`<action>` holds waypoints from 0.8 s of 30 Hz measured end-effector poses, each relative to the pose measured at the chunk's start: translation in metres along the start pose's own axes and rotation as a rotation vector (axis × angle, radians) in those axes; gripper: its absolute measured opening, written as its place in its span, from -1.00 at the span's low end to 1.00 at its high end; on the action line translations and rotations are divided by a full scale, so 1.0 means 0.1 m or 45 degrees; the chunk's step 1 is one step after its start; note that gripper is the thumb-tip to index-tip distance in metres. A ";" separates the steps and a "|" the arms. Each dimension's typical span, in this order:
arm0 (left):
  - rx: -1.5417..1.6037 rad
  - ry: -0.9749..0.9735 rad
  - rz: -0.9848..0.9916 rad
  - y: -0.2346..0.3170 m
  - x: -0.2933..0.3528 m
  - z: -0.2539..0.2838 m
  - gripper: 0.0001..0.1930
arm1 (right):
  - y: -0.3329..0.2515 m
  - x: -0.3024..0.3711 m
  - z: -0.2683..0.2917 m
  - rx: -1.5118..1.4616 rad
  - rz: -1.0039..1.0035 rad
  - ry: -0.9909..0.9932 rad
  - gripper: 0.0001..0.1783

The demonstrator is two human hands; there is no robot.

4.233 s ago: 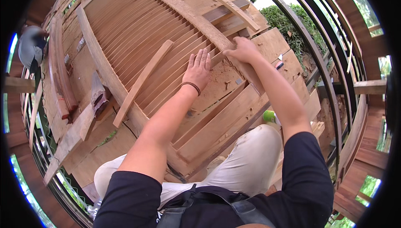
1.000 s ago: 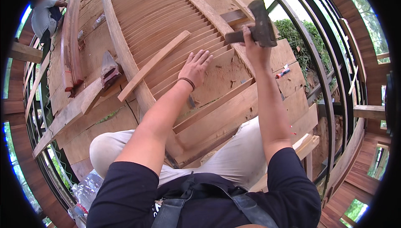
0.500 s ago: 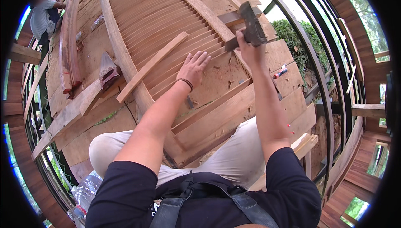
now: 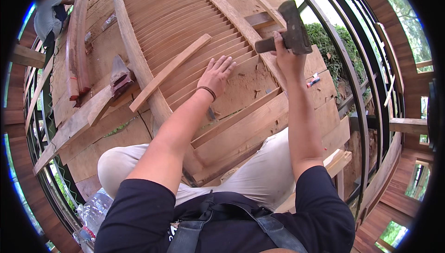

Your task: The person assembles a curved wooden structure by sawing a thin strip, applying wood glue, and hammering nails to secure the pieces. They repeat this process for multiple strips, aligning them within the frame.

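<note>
In my raised right hand (image 4: pixel 288 63) is a hatchet (image 4: pixel 295 28) with a broad dark blade and a blunt block on its left side. The fingers wrap round below its head, and the handle is mostly hidden. The hatchet is over the right rail (image 4: pixel 236 16) of a slatted wooden panel (image 4: pixel 185 21). My left hand (image 4: pixel 217 74) lies flat on the lower slats, fingers spread, with a dark beaded bracelet at the wrist. Just left of it, a loose wooden strip (image 4: pixel 171 72) slants across the slats and the left rail (image 4: pixel 132 44).
Beyond the left rail are a wooden block with a notched end (image 4: pixel 121 78) and long reddish mouldings (image 4: pixel 76 44). A red-and-blue tool (image 4: pixel 314 80) lies at right. Black metal bars (image 4: pixel 345 58) border the boards. Another person (image 4: pixel 48 16) stands far left. A clear plastic bottle (image 4: pixel 95 209) is lower left.
My right hand has lifted the hatchet slightly to the right, away from the rail's edge. My left hand stays flat in nearly the same place on the slats.
</note>
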State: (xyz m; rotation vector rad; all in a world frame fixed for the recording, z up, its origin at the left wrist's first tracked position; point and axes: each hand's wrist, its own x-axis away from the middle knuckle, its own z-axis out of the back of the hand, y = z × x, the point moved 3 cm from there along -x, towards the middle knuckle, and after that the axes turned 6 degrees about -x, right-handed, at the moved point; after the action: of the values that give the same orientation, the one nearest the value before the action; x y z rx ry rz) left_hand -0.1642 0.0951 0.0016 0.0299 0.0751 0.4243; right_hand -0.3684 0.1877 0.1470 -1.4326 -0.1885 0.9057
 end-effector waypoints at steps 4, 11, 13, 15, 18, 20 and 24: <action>0.044 0.009 -0.004 0.07 -0.04 0.03 -0.35 | 0.27 0.13 0.08 0.108 0.070 -0.039 -0.87; 0.010 0.010 0.002 0.03 0.01 -0.02 -0.35 | -0.02 0.22 0.14 -0.126 -0.126 0.040 -0.84; 0.064 0.045 -0.007 0.03 -0.02 -0.04 -0.28 | -0.07 0.20 0.14 -0.163 -0.109 0.065 -0.84; 0.081 0.056 -0.011 0.03 -0.02 -0.09 -0.24 | 0.14 0.25 0.11 -0.071 -0.160 0.044 -0.84; 0.060 0.072 -0.009 0.02 -0.04 -0.10 -0.24 | 0.13 0.28 0.13 -0.036 -0.181 0.037 -0.84; 0.060 0.090 -0.012 -0.01 -0.02 -0.11 -0.24 | 0.02 0.19 0.16 -0.091 -0.074 0.072 -0.84; 0.068 0.016 -0.010 0.02 -0.01 -0.04 -0.25 | -0.04 0.28 0.21 -0.119 -0.124 0.101 -0.87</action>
State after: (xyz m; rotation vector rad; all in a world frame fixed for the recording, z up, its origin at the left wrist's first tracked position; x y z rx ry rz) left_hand -0.1662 0.0962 -0.0019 0.0797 0.0987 0.4145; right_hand -0.3613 0.2216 0.1434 -1.5294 -0.2418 0.7675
